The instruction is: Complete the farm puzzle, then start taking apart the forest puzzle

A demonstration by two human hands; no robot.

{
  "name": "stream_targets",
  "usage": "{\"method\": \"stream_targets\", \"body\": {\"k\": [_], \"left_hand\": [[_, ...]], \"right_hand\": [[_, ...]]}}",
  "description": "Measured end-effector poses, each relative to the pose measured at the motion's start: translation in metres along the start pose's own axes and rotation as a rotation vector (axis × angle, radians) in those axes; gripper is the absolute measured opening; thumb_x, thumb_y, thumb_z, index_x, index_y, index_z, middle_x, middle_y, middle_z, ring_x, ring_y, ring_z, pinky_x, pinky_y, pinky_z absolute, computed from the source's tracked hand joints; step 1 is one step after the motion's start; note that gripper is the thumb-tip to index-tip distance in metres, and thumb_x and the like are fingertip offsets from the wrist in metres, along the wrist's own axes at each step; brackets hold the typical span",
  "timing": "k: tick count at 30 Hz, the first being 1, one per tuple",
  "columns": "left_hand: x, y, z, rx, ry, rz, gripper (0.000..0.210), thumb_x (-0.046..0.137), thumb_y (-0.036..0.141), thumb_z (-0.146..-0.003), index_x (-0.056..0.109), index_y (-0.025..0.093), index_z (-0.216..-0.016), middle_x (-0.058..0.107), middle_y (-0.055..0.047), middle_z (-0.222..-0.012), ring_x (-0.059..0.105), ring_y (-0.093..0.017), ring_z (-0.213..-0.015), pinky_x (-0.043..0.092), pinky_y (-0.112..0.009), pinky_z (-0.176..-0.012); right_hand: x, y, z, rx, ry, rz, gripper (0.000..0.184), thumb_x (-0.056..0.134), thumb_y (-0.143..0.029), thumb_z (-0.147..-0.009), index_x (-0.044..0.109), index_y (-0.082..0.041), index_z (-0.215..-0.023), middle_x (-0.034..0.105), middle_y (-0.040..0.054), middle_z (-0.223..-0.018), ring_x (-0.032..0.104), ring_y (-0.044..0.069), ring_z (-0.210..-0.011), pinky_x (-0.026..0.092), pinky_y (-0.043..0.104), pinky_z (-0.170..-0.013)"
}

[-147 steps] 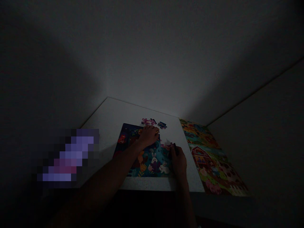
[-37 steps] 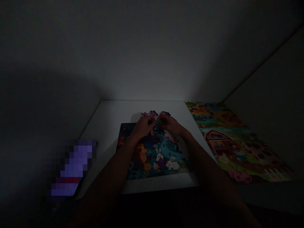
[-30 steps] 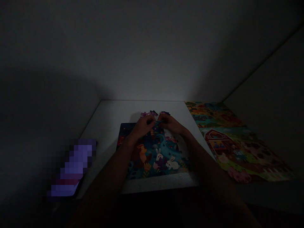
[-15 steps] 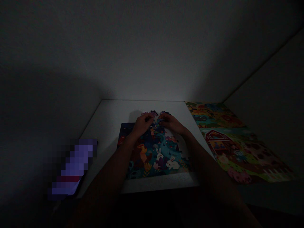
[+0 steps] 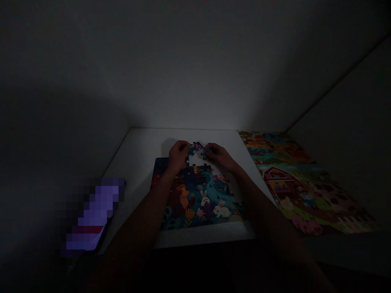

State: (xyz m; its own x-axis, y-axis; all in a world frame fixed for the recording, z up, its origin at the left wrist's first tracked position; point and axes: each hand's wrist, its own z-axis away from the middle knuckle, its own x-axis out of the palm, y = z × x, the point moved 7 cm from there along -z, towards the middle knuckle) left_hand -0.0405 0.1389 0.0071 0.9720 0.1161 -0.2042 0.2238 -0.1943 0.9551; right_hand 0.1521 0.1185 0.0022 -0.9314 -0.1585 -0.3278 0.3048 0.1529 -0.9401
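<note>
A partly assembled jigsaw puzzle point(image 5: 201, 203) with rabbits and a fox on a dark forest scene lies in front of me. My left hand point(image 5: 179, 156) is over its far left part, fingers curled and pinched against a dark blue jigsaw piece point(image 5: 192, 150). At the far side, my right hand point(image 5: 220, 157) pinches a teal jigsaw piece point(image 5: 205, 154) between thumb and fingers. Between the hands, a gap along the puzzle's far edge shows white table. A purple loose piece point(image 5: 198, 145) lies just beyond. Dim light hides the fingertips in part.
Two colourful pictures are at the right: a farm scene point(image 5: 305, 199) and an animal scene point(image 5: 275, 146) behind it. A blurred-out phone-like device point(image 5: 97, 215) is at the left edge of the white table point(image 5: 140, 150). Walls point(image 5: 189, 81) stand behind and beside the table.
My left hand has moved left and slightly away from me, apart from the right hand. The gap between them now shows. My right hand has barely moved.
</note>
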Motion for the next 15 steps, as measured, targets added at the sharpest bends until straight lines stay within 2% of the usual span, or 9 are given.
{"method": "stream_targets", "body": {"k": [7, 12, 15], "left_hand": [[-0.006, -0.015, -0.006, -0.085, 0.076, 0.107, 0.011, 0.059, 0.018, -0.079, 0.059, 0.019, -0.090, 0.069, -0.004, -0.091, 0.066, -0.017, -0.088, 0.053, -0.028, -0.077], [-0.008, -0.020, -0.006, -0.111, 0.118, 0.094, 0.023, 0.058, 0.011, -0.077, 0.058, 0.019, -0.099, 0.069, -0.005, -0.097, 0.067, -0.017, -0.088, 0.054, -0.030, -0.079], [-0.007, -0.020, -0.005, -0.120, 0.123, 0.097, 0.031, 0.057, 0.008, -0.077, 0.057, 0.020, -0.106, 0.069, -0.007, -0.105, 0.068, -0.017, -0.088, 0.055, -0.031, -0.079]], "right_hand": [[-0.016, 0.013, -0.007, 0.010, 0.198, -0.069, 0.031, 0.063, -0.041, -0.071, 0.056, -0.021, -0.094, 0.066, 0.0031, -0.085, 0.061, 0.017, -0.072, 0.050, 0.033, -0.071], [-0.035, 0.020, -0.005, 0.008, 0.375, 0.038, 0.036, 0.061, -0.034, -0.071, 0.056, -0.019, -0.103, 0.068, 0.0068, -0.093, 0.065, 0.020, -0.081, 0.053, 0.036, -0.075], [-0.039, 0.020, -0.003, -0.010, 0.416, 0.159, 0.037, 0.057, -0.030, -0.073, 0.057, -0.018, -0.108, 0.069, 0.0085, -0.097, 0.065, 0.022, -0.085, 0.053, 0.038, -0.078]]}}
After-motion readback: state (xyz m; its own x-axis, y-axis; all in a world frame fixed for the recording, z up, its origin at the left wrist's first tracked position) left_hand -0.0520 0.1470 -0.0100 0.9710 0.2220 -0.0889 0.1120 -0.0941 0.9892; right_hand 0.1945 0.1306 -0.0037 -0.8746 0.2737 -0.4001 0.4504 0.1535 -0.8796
